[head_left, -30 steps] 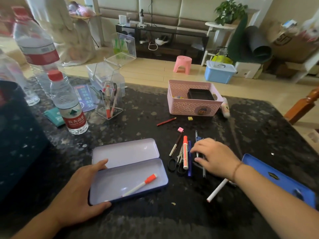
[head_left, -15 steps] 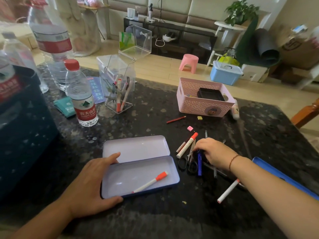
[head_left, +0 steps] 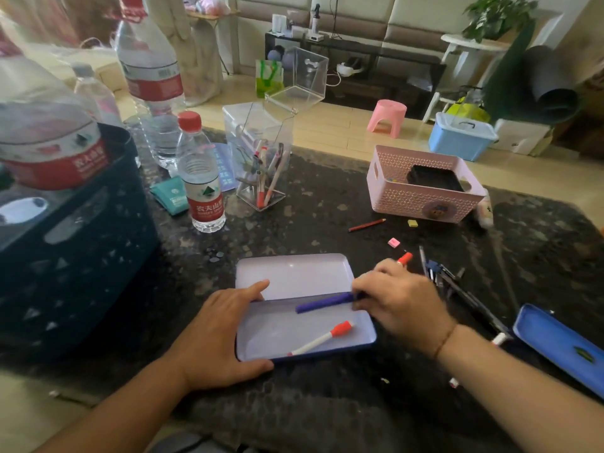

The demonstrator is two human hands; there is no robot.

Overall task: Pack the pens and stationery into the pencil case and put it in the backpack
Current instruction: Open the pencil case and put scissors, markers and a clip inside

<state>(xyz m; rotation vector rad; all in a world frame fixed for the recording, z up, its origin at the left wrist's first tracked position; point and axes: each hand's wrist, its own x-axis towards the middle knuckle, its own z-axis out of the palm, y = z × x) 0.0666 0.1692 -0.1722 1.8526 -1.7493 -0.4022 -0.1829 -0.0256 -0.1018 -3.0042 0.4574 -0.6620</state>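
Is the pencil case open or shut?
Open: the pencil case has its lid laid back flat, one red-capped marker lying in the tray.

left hand [head_left: 217, 335] steadies open pencil case [head_left: 261, 338] | right hand [head_left: 400, 300] holds blue pen [head_left: 323, 303] over it
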